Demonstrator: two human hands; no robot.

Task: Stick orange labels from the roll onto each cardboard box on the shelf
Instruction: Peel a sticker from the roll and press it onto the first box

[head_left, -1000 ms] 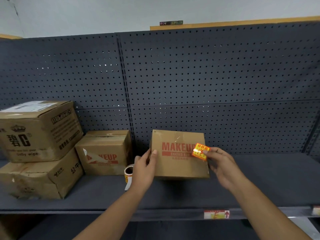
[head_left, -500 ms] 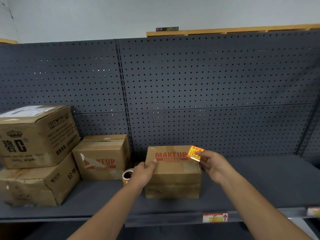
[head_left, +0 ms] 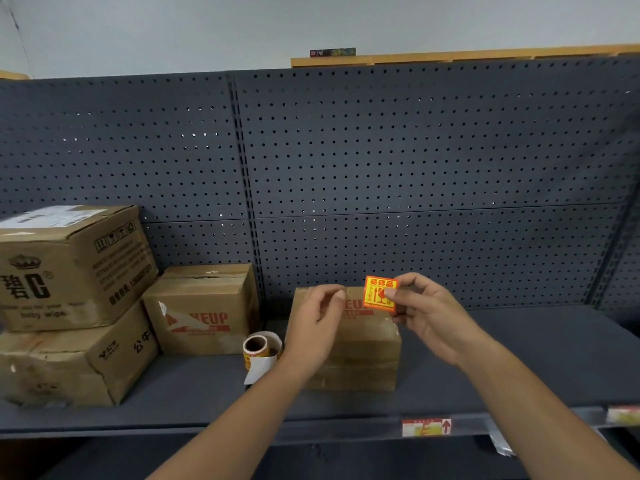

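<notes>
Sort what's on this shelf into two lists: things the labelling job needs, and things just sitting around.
Job:
- orange label, pinched in the right hand
- label roll
- centre box, left hand in front of it
- second MAKEUP box
- two stacked boxes: upper, lower

Around:
- pegboard back
- shelf-edge price tag

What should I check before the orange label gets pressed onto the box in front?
1. Square orange label gripped by right hand: ok.
2. Label already stuck to the front cardboard box: cannot tell.
3. Left hand over the box's upper left: ok; contact cannot tell.
4. Box sitting flat on the dark grey shelf: ok.
5. Label roll standing within reach beside the box: ok.
6. Label's print side facing the camera: ok.
</notes>
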